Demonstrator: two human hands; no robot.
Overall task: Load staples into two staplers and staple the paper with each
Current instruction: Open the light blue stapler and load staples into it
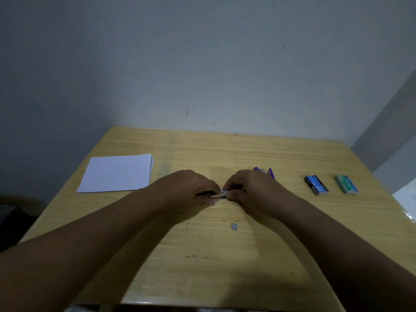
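At mid-table we grip 1 small black stapler (216, 194) between our left hand (191, 188) and right hand (249, 190), both curled around it; it looks light, stiff and fiddly, best pinched by its sides.

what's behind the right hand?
A purple stapler lies on the table just behind the right hand. Only its far edge shows; the hand covers the rest, so whether it is open or loaded cannot be seen.
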